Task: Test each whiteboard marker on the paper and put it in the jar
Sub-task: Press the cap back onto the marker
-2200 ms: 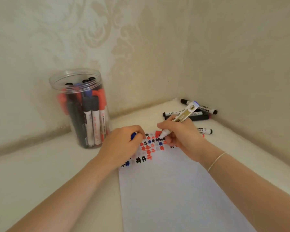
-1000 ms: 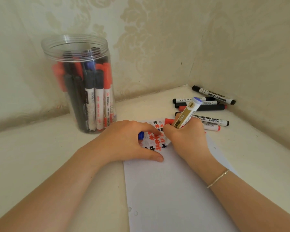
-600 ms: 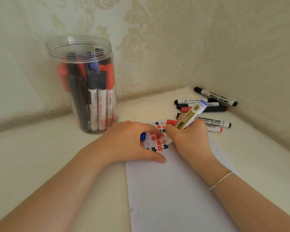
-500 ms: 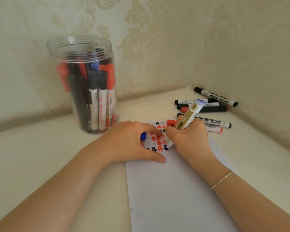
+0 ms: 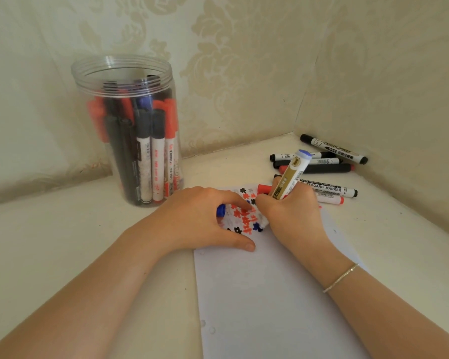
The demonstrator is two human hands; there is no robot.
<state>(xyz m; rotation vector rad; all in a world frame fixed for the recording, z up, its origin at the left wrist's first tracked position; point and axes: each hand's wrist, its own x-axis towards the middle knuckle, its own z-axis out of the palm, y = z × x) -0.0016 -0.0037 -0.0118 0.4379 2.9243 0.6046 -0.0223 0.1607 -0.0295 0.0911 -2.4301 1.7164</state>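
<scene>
1. Nearest the camera, the paper [image 5: 270, 294] is pressed flat by the left hand [image 5: 200, 221], whose curled fingers hold a blue cap [image 5: 221, 210].
2. A marker [image 5: 292, 174] is gripped by the right hand [image 5: 293, 216], tip on the paper.
3. Farther back, loose markers [image 5: 327, 168] are seen right, the jar [image 5: 132, 130] left.

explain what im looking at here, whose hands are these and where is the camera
There is no machine: a person wears a wide-angle camera on the head, looking down at their own two hands. The right hand grips a gold-and-white whiteboard marker with a blue end, its tip on the white sheet of paper among red, black and blue test marks. The left hand rests on the paper's edge, fingers curled round a small blue cap. A clear plastic jar to the left holds upright markers. A loose pile of black and red markers lies by the wall corner.
</scene>
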